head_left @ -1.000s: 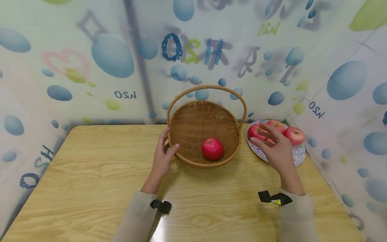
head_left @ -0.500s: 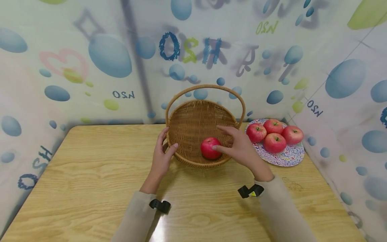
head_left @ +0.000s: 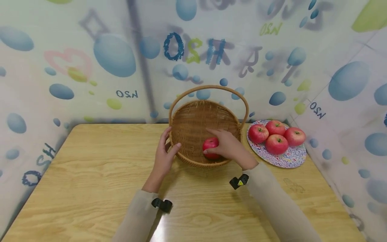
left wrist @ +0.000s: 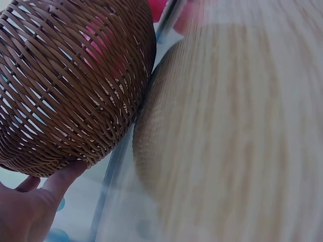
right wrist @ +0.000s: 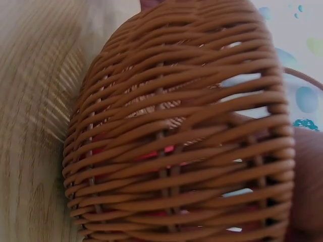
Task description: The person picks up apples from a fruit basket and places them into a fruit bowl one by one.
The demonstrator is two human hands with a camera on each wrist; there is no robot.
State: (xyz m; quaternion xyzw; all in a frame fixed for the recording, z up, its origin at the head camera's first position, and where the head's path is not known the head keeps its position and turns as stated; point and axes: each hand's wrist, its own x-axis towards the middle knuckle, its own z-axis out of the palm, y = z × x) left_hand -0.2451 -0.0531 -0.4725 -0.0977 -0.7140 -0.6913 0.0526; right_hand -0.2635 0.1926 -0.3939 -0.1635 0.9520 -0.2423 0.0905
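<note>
A round wicker basket with a tall arched handle stands at the table's back, its mouth turned toward me. My left hand grips its left side, thumb at the front rim and fingers outside; the left wrist view shows fingers against the brown weave. One red apple lies low inside. My right hand reaches in over the right rim and holds this apple, thumb across its front and index finger stretched above. In the right wrist view the weave hides most of the hand; red shows through the gaps.
Right of the basket, a patterned plate bears several red apples. The wooden table meets a printed wall behind and another at the right. The basket's handle arches above the opening.
My right hand has moved left from above the plate into the basket and round the apple there. The left hand keeps its grip on the basket, which stands in place.
</note>
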